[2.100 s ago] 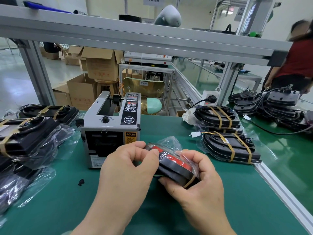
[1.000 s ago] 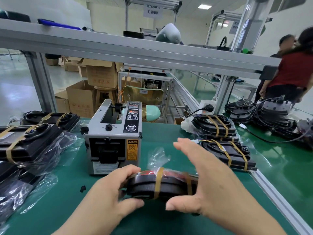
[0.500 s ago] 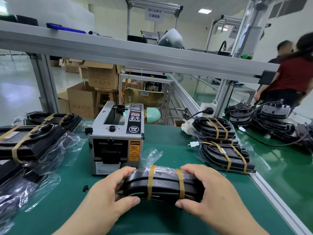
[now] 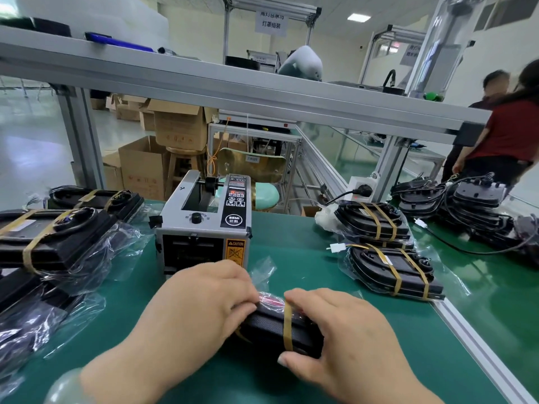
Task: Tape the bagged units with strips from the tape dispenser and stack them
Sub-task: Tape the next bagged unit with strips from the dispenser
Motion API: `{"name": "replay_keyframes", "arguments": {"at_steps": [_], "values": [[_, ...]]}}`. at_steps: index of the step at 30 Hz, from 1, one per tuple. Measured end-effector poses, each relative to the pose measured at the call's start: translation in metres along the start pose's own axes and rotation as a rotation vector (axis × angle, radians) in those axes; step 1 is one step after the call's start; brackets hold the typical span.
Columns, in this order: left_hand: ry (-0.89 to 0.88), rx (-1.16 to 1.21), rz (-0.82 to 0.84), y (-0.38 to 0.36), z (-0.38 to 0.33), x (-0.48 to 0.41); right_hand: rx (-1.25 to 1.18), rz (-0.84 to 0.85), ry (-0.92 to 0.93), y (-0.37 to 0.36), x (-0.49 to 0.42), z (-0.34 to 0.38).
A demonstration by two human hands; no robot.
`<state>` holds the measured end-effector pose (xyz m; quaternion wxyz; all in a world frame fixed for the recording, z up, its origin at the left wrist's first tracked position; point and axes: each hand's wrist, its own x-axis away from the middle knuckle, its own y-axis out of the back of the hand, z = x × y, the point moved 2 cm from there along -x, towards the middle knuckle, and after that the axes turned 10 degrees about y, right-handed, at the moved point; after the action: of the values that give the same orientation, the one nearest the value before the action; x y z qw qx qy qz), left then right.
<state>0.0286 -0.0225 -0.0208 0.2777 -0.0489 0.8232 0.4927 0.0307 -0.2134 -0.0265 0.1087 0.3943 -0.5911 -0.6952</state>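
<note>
So the person has the unit (image 4: pixel 271 328) sitting on the green mat (image 4: pixel 306 258) right in front of the dispenser (image 4: pixel 204 228), with both hands on it. The left hand (image 4: pixel 201 304) is draped over the left end, fingers curled down over the top. The right hand (image 4: pixel 344 336) grips the right end, fingers bent over the top edge and thumb tucked against the lower front. One tan strip (image 4: pixel 288 328) shows between the hands, running over the top and down the front face. There's a bit of tan peeking out under the left hand too. It's probably a second strip, but it's mostly covered, so hard to call.

Looks like the press-down stage. To do it well, they'd want to run fingertips along each strip from the top, down the front and round the bottom edge, so the ends stick flat and not on a wrinkle. The loose bag (image 4: pixel 262 272) flap poking up behind should get folded in first. Then the unit goes flat on the right pile (image 4: pixel 388 266), strips lined up with the ones there, so the pile doesn't lean.
</note>
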Motion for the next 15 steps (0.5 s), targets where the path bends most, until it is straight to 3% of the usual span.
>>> {"name": "replay_keyframes", "arguments": {"at_steps": [5,8,12,15], "values": [[-0.195,-0.259,0.183,0.003,0.0,-0.013,-0.025,0.024,-0.009,0.0,0.0,0.005],[-0.246,-0.36,0.191,0.003,0.002,-0.014,-0.031,0.044,-0.012,0.002,-0.001,0.005],[-0.235,-0.396,0.125,0.001,-0.003,-0.018,0.025,0.198,0.071,0.005,-0.007,0.008],[-0.128,-0.339,0.111,-0.001,-0.002,-0.024,0.014,0.298,0.149,0.003,-0.01,0.006]]}}
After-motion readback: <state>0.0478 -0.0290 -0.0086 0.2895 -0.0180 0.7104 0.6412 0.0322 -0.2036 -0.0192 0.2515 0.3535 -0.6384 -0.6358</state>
